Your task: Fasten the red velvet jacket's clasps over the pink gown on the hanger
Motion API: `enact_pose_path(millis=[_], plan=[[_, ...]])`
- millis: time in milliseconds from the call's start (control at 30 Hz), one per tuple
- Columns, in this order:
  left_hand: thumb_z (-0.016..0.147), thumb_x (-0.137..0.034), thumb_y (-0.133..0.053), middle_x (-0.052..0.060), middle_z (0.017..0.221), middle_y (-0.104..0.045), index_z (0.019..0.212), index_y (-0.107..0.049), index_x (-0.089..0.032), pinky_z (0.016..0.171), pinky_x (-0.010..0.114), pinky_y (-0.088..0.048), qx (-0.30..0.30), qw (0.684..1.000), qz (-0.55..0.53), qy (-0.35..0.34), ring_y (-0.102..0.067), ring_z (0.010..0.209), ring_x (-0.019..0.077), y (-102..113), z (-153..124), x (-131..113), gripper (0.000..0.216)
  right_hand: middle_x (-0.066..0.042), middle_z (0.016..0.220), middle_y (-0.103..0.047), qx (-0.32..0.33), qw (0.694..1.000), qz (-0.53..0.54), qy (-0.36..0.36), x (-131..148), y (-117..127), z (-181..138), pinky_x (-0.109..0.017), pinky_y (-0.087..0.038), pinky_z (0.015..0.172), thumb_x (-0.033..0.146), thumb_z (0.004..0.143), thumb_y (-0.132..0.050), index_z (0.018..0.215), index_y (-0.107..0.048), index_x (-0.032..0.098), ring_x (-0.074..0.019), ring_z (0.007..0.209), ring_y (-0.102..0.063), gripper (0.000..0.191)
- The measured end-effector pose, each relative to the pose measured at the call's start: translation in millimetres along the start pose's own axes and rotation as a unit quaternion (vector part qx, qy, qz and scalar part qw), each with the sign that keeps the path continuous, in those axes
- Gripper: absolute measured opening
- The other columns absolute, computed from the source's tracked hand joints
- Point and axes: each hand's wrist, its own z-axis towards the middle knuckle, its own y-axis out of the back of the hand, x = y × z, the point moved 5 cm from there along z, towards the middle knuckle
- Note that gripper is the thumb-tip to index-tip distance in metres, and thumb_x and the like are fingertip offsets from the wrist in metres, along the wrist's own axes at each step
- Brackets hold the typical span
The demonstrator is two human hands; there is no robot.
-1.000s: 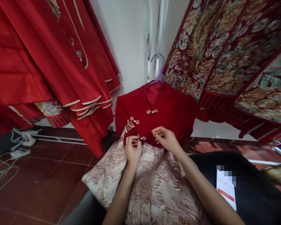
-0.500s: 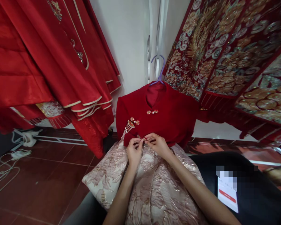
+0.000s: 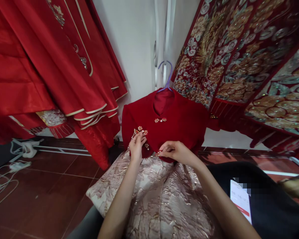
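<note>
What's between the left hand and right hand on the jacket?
Head view: one small beaded clasp on the red jacket sits between left hand and right hand.

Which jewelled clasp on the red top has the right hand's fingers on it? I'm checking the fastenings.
The lowest clasp, at the red top's hem: the right hand pinches it. The collar clasp is untouched.

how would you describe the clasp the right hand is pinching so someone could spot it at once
Start at the red velvet top on the purple hanger. At its lower hem, the right hand pinches a small beaded clasp. It is the lowest clasp, below the tasselled one.
</note>
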Motion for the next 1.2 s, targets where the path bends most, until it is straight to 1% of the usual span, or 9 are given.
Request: enact_pose_path(millis=[133,367,700,800,867,933,1000,1100,1200], plan=[[0.068,-0.029,-0.075,0.011,0.1,-0.072,0.086,-0.07,-0.012,0.089,0.032,-0.05,0.017,0.998,-0.045,0.043,-0.068,0.089,0.0151,-6.7,5.5,-4.8,0.025,-0.002,0.074,-0.071,-0.005,1.0,0.003,0.005,-0.2,-1.3,0.9,-0.028,-0.053,0.071,0.03,0.072,-0.074,0.083,-0.069,0.018,-0.0132,0.07,-0.065,0.018],[0.073,-0.033,-0.072,0.013,0.111,-0.069,0.091,-0.07,-0.013,0.093,0.031,-0.048,0.036,0.998,-0.018,0.042,-0.067,0.098,0.0161,-5.4,6.7,-5.8,0.028,-0.001,0.073,-0.071,-0.006,1.0,0.006,0.016,-3.7,-6.6,3.4,-0.028,-0.054,0.071,0.029,0.071,-0.074,0.081,-0.069,0.019,-0.0135,0.07,-0.066,0.015],[0.067,-0.037,-0.074,0.012,0.099,-0.073,0.085,-0.07,-0.013,0.08,0.029,-0.052,-0.014,0.999,0.01,0.029,-0.069,0.085,0.0162,-8.6,5.1,-8.4,0.031,-0.001,0.074,-0.071,-0.008,1.0,-0.013,0.02,-2.7,-5.8,3.3,-0.028,-0.054,0.07,0.028,0.073,-0.073,0.082,-0.069,0.019,-0.0135,0.07,-0.066,0.013],[0.073,-0.047,-0.068,0.009,0.085,-0.073,0.083,-0.071,-0.013,0.067,0.027,-0.052,0.021,0.996,0.073,0.042,-0.067,0.073,0.0159,-16.0,2.9,-11.5,0.036,-0.001,0.073,-0.071,0.015,0.999,-0.019,0.03,0.0,-2.9,0.9,-0.028,-0.054,0.07,0.029,0.073,-0.072,0.082,-0.069,0.019,-0.0134,0.07,-0.065,0.013],[0.075,-0.048,-0.066,0.006,0.072,-0.07,0.074,-0.071,-0.014,0.063,0.026,-0.049,0.057,0.987,0.152,-0.014,-0.064,0.066,0.0159,-25.7,2.0,-23.0,0.035,-0.001,0.074,-0.071,0.049,0.998,-0.013,0.034,3.3,0.7,-3.4,-0.028,-0.054,0.07,0.03,0.073,-0.072,0.082,-0.069,0.019,-0.0136,0.071,-0.066,0.014],[0.076,-0.042,-0.067,0.004,0.07,-0.068,0.071,-0.071,-0.016,0.064,0.025,-0.048,0.092,0.96,0.234,-0.124,-0.061,0.064,0.015,-40.2,0.2,-41.9,0.026,-0.001,0.075,-0.072,0.085,0.996,0.0,0.028,7.0,6.5,-9.4,-0.028,-0.054,0.07,0.03,0.073,-0.072,0.083,-0.069,0.02,-0.0142,0.072,-0.066,0.015],[0.078,-0.035,-0.066,0.004,0.08,-0.068,0.079,-0.072,-0.02,0.067,0.025,-0.047,0.136,0.913,0.303,-0.238,-0.06,0.069,0.0145,-59.0,-3.5,-61.2,0.016,-0.002,0.076,-0.072,0.104,0.995,0.002,0.014,10.5,15.2,-16.0,-0.028,-0.054,0.07,0.03,0.073,-0.072,0.083,-0.069,0.02,-0.0147,0.073,-0.067,0.014],[0.082,-0.032,-0.061,0.006,0.094,-0.064,0.096,-0.071,-0.025,0.073,0.028,-0.047,0.207,0.804,0.41,-0.378,-0.057,0.086,0.0189,-89.0,-9.8,-79.7,0.018,-0.002,0.076,-0.072,0.103,0.995,-0.016,-0.003,15.2,30.7,-24.8,-0.028,-0.054,0.069,0.03,0.073,-0.072,0.082,-0.069,0.021,-0.0149,0.07,-0.066,0.013],[0.082,-0.029,-0.062,0.008,0.095,-0.06,0.096,-0.07,-0.024,0.091,0.04,-0.043,0.239,0.691,0.499,-0.466,-0.052,0.096,0.0244,-110.6,-11.8,-84.4,0.017,-0.003,0.076,-0.072,0.097,0.995,-0.032,-0.013,19.8,43.0,-31.5,-0.028,-0.054,0.068,0.03,0.073,-0.072,0.08,-0.069,0.022,-0.0156,0.07,-0.065,0.012]])
